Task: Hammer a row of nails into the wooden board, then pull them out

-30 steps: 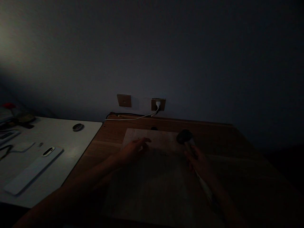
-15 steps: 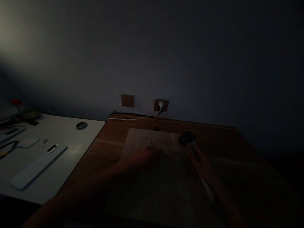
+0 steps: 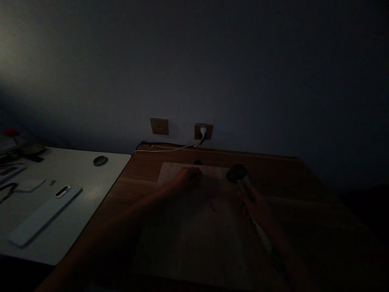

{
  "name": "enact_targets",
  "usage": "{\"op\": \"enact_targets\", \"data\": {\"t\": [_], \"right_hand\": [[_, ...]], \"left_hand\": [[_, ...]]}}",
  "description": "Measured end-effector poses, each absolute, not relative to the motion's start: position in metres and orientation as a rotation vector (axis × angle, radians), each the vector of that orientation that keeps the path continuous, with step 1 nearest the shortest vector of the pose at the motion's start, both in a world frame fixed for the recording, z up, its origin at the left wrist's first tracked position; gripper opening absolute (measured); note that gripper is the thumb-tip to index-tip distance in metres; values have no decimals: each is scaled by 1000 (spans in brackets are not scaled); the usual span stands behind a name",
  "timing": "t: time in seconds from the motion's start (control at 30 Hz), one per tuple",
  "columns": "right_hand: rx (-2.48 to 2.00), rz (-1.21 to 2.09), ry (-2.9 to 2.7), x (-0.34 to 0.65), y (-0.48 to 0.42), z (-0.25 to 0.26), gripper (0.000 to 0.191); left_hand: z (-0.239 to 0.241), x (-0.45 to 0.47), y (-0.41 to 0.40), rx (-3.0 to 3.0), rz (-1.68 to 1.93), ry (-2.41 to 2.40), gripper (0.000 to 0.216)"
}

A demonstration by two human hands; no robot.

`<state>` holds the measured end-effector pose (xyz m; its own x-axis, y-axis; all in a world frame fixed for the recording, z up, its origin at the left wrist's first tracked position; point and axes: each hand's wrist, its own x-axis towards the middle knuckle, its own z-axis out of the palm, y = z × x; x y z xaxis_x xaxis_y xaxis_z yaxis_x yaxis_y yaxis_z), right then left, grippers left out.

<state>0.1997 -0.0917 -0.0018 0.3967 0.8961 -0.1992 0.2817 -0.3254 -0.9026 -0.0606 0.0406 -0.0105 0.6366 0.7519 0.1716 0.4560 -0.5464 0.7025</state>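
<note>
Holding the hammer-like tool (image 3: 242, 184): one tool, in the right hand (image 3: 254, 204), its fingers wrapped round the pale handle; the dark, rounded head is at the far right corner of one pale board (image 3: 188, 235), touching or just above it, I cannot tell.
Left hand (image 3: 186, 178): near the board's far edge, fingers curled close together; too dark to tell whether they pinch anything.
Step in hand: seemingly fine work by the left fingers, with the tool held ready at the right.
Next move: would likely call for a careful pinch, and left fingers well apart from the tool's head in such poor light.
Small metal bits (image 3: 212, 205): perhaps two or three, lying on the board between the hands; the count is unsure.
Board: flat on one wooden counter (image 3: 142, 174).
Wall (image 3: 258, 89): two wall plates (image 3: 159, 126); the right one takes one white plug (image 3: 203, 130) with one white cable (image 3: 170, 151).
White counter (image 3: 91, 190): at the left, one pale phone-shaped slab (image 3: 45, 217), one round dark dish (image 3: 100, 161), one blurred red-topped thing (image 3: 11, 132).
</note>
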Motion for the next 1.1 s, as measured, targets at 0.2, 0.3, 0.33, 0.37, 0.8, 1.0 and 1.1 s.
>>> {"op": "enact_targets", "data": {"t": [0.2, 0.3, 0.33, 0.37, 0.8, 1.0, 1.1], "right_hand": [[-1813, 925, -1004, 200, -92, -2, 73], [-1800, 944, -986, 200, -92, -4, 76], [-1797, 946, -978, 200, -92, -5, 78], [-1797, 943, -969, 200, -92, -5, 78], [-1799, 924, -1000, 204, -92, -10, 77], [-1794, 948, -965, 204, -91, -11, 80], [-1787, 943, -971, 203, -91, -9, 79]], "left_hand": [[-1, -27, 21, 2292, 520, 716, 22], [6, -21, 17, 2322, 446, 580, 22], [7, -21, 18, 2313, 460, 600, 23], [8, -20, 20, 2297, 495, 650, 22], [8, -29, 59, 2309, 653, 1008, 20], [3, -17, 43, 2458, 445, 637, 19], [5, -14, 32, 2468, 371, 511, 18]]}}
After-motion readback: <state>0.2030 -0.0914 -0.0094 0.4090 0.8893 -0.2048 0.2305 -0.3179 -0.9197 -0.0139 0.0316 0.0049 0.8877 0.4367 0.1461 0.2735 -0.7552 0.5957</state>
